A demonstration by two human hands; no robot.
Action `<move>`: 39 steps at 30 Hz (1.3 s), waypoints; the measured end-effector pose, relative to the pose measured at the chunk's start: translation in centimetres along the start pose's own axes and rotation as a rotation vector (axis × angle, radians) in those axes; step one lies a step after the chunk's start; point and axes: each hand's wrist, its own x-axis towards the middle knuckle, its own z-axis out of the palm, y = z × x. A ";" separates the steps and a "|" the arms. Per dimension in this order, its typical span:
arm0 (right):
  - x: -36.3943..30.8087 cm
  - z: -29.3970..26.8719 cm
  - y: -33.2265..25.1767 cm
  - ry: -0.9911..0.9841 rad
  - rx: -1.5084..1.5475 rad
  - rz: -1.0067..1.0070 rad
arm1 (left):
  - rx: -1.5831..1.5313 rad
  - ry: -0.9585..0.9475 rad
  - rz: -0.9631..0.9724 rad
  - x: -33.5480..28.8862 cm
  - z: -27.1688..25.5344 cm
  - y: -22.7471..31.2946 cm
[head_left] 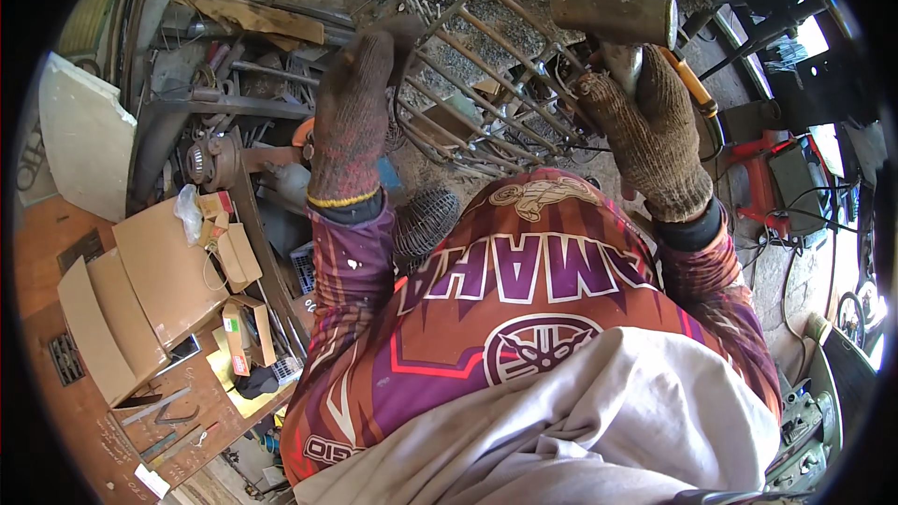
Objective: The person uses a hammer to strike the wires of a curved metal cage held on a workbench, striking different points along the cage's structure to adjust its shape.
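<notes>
A welded metal grille [505,75] of parallel rods stands in front of me. My left hand [360,103], in a dirty knitted glove, is closed at its left upper corner; the fingertips are partly hidden. To the right, my gloved right hand [655,136] is wrapped round the handle of a heavy hammer [613,17]. The hammer's thick cylindrical head lies sideways above that hand, over the grille's right side. Part of the metal handle [622,65] shows between head and glove.
Cardboard boxes [164,271] and hand tools lie on a wooden table [94,430] at the left. Near it are a round metal machine part [213,161] and scrap bars. A red-framed machine [762,182] with cables stands right. Behind the hammer lies an orange-handled tool [692,84].
</notes>
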 end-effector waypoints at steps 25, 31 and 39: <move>1.2 -2.5 3.4 0.042 0.309 0.188 | -0.316 -0.190 -0.392 -0.8 0.8 1.4; 1.5 -1.8 6.6 0.135 0.413 0.166 | -0.341 -0.079 -0.394 -2.6 2.0 3.6; 1.2 -0.9 7.7 0.218 0.436 0.157 | -0.312 -0.082 -0.391 -3.0 1.7 3.0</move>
